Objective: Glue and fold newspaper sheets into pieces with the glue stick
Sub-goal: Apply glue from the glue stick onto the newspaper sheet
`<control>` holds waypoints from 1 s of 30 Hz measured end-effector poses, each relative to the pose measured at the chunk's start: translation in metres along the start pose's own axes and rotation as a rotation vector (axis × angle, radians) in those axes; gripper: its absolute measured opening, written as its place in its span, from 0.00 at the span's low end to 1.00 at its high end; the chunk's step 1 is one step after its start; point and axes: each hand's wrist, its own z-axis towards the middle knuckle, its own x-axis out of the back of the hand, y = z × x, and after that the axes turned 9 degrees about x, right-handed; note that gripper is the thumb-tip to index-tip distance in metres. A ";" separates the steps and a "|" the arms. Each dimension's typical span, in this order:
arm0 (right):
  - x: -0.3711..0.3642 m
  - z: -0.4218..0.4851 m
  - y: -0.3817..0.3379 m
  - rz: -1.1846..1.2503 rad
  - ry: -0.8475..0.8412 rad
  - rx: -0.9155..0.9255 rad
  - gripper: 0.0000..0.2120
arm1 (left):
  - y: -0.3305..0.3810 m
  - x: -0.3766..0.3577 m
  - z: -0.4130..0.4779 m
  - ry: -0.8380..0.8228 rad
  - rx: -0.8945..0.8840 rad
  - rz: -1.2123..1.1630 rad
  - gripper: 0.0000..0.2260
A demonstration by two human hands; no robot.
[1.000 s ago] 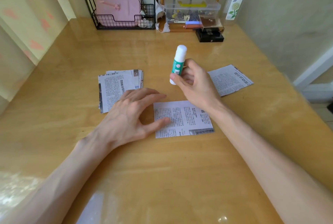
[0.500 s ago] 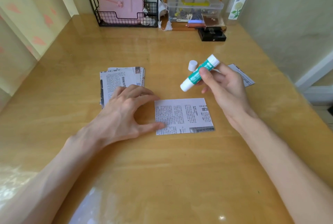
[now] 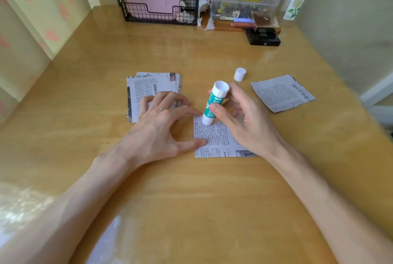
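Table (image 3: 191, 200): wooden; every paper lies flat on it.
Newspaper stack (image 3: 148, 87): far left of the work area, partly under the left fingers.
Working sheet (image 3: 217, 142): in the middle, between both hands. Its long axis runs left to right, and the right hand covers its right part.
Spare sheet (image 3: 280, 93): far right, well apart from the working sheet and turned at an angle.
Left hand (image 3: 161, 129): fingers spread and arched, holding nothing. The thumb tip presses the sheet's left edge and a fingertip rests near its far-left corner.
Right hand (image 3: 248, 123): clamped on the glue stick, thumb on the near side of the barrel and fingers curled behind it.
Glue stick (image 3: 213, 104): long axis nearly upright, with the top leaning slightly away and right. The lower end points down and touches the sheet's far-left corner, just beside the left fingertip.
Cap (image 3: 239, 74): off, standing on the table beyond the right hand.
Key relation: unglued paper lies right of and nearer than the tip. The stroke probably runs rightward along the far edge, away from the pinning hand.
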 end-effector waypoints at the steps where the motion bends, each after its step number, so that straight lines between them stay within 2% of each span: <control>1: -0.001 0.000 0.000 -0.019 -0.010 0.006 0.15 | 0.000 0.000 0.000 0.001 -0.001 0.004 0.30; 15: -0.006 0.001 0.002 -0.076 -0.073 -0.009 0.10 | 0.003 0.001 -0.001 0.021 0.135 0.039 0.30; 23: -0.006 -0.001 0.005 -0.128 -0.126 -0.017 0.10 | 0.006 0.002 -0.002 -0.016 0.179 0.058 0.32; 30: -0.008 0.003 0.000 -0.134 -0.038 -0.013 0.13 | 0.006 0.001 -0.003 -0.011 0.196 0.077 0.31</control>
